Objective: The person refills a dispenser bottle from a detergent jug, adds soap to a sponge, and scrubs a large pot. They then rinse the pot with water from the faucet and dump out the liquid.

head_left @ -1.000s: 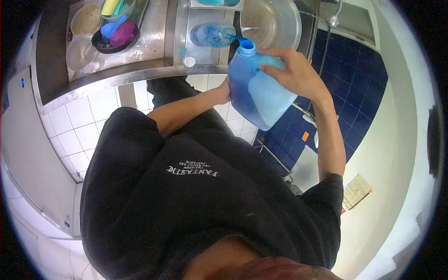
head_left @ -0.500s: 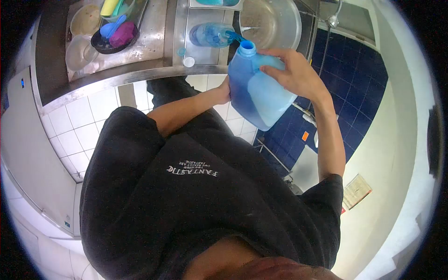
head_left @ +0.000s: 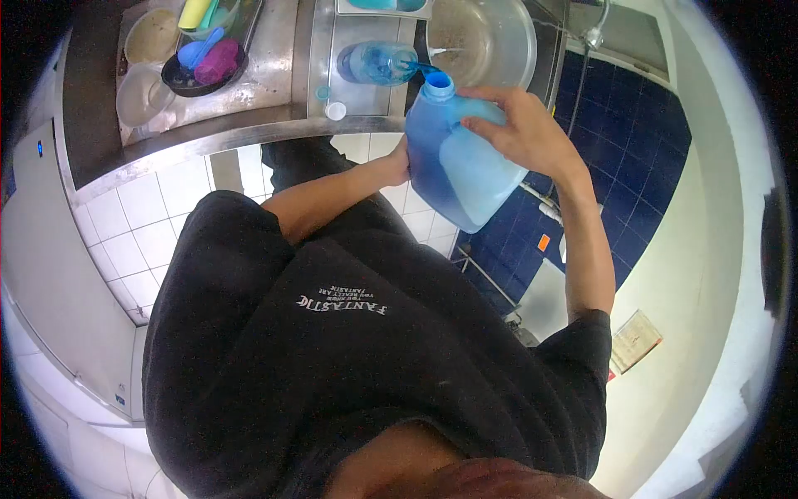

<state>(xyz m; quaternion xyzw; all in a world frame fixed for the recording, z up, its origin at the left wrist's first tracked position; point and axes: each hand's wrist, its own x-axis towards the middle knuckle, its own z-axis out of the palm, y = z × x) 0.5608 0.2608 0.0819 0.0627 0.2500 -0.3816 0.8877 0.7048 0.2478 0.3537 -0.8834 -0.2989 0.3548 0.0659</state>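
A large translucent blue jug (head_left: 445,170) is tilted with its uncapped mouth toward a clear plastic bottle (head_left: 378,63). A stream of blue liquid runs from the jug's mouth into the bottle, which holds some blue liquid. My right hand (head_left: 524,133) is closed around the jug's handle. Against the jug's left side, my left hand (head_left: 399,163) supports it, its fingers mostly hidden behind the jug. A white cap (head_left: 336,111) and a small light-blue cap (head_left: 322,93) lie on the metal surface near the bottle.
Beyond the jug stands a large translucent tub (head_left: 521,50). A metal pan (head_left: 382,12) with blue liquid is at the top. To the left are plastic bowls (head_left: 143,98) and a black dish (head_left: 187,81) holding a purple item. A metal counter edge (head_left: 208,137) runs before me.
Blue liquid keeps flowing from the jug into the bottle. The jug has shifted very slightly to the left; both hands keep the same hold.
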